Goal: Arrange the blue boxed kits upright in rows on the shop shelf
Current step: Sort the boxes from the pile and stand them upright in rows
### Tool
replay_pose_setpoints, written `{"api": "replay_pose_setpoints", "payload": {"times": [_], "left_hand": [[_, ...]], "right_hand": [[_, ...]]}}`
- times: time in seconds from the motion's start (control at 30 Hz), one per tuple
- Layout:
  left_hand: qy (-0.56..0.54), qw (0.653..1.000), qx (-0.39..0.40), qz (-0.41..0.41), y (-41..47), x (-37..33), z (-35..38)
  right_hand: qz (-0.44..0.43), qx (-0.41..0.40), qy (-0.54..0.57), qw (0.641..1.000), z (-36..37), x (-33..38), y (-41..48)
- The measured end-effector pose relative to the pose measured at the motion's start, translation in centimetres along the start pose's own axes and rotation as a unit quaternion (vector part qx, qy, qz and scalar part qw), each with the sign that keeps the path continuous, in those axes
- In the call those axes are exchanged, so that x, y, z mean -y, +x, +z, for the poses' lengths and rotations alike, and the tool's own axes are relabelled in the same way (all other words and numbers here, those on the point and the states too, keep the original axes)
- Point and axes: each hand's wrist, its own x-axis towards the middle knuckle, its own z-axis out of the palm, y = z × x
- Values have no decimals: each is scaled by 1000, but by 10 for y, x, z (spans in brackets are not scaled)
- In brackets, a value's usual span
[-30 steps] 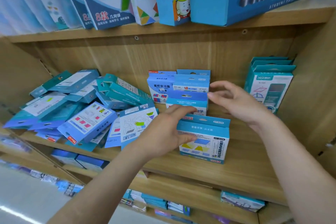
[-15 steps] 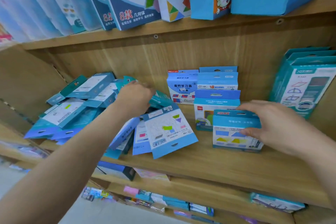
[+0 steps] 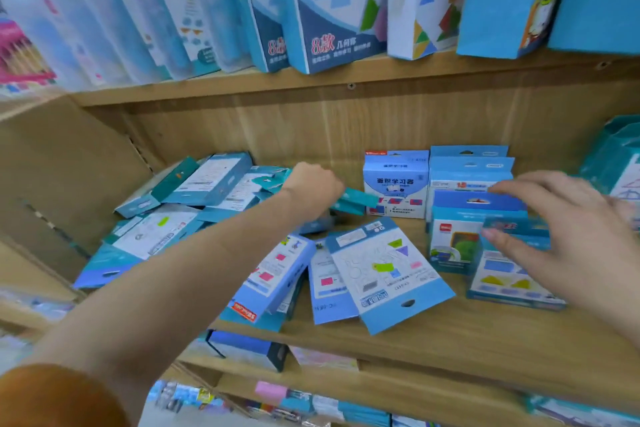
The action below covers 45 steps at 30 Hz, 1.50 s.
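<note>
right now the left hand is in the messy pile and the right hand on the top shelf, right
No: the head view shows the right hand over the upright kits, on the same shelf as the messy pile.

Wooden shelf (image 3: 450,340), middle tier. Left: messy pile (image 3: 180,218) of blue kits, lying flat or tilted, with a teal kit (image 3: 356,201) sticking out at its right end. Front centre: flat kits (image 3: 384,270) fanned out, hang-tabs toward the edge. Right: upright kits (image 3: 394,184) in rows from the back wall forward. Far right: teal boxes (image 3: 613,156), upright.
</note>
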Motion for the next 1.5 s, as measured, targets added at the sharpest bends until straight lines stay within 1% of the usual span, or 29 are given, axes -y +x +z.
{"api": "replay_pose_setpoints", "payload": {"times": [0.07,0.17,0.23,0.33,0.37,0.43,0.5,0.57,0.67,0.77,0.83,0.9,0.93,0.97,1.0,1.03,1.07,1.1,1.13,1.2,1.27,1.3,1.37,1.43,1.5], "left_hand": [[-10,999,-42,-11,-13,21,-3],[-19,994,-95,-54,-44,57,0],[-32,987,-121,-99,-67,83,11],[-34,967,-212,-140,-98,123,38],[-29,961,-227,-159,-104,135,49],[-25,954,-215,-206,-111,156,72],[-43,946,-194,-256,-115,168,95],[-91,934,-173,-298,-116,172,115],[-157,912,-148,-348,-113,172,132],[-181,901,-140,-369,-107,176,136],[-201,894,-109,-385,-105,180,143],[-216,887,-85,-399,-102,176,139],[-216,889,-105,-390,-99,169,133],[-218,895,-149,-360,-95,157,123],[-232,903,-196,-305,-90,141,110],[-264,909,-223,-233,-85,122,95],[-302,914,-217,-162,-81,101,81],[-332,920,-178,-109,-75,79,69],[-343,929,-118,-80,-68,58,59],[-311,948,-4,-67,-50,27,49],[-259,962,62,-66,-34,12,48],[-252,961,90,-70,-28,10,49],[-270,950,136,-84,-17,12,52],[-311,936,137,-93,-11,18,52],[-374,917,83,-112,-8,27,48]], "right_hand": [[-14,4,27,1000,8,23,4],[-47,65,54,995,23,54,7],[-59,147,48,986,31,70,11],[-87,291,2,953,48,89,16],[-85,329,-8,940,54,96,17],[-75,382,-27,921,69,110,20],[-63,406,-47,911,81,122,19],[-59,401,-61,912,90,128,18],[-48,368,-60,927,99,131,19],[-5,330,-12,944,99,134,27],[30,300,24,953,96,139,32],[45,278,24,959,94,139,32],[47,274,11,961,94,139,31],[48,270,-4,962,95,137,30],[46,264,-16,963,96,135,28],[43,256,-29,965,97,133,27],[37,245,-41,968,98,130,26],[34,234,-52,970,97,128,27],[34,223,-58,972,96,125,28],[36,205,-56,976,92,117,32],[36,196,-49,979,90,111,37],[36,194,-45,979,89,108,38],[35,187,-39,981,91,103,39],[37,181,-40,982,93,99,38],[33,188,-50,980,97,95,38]]}}
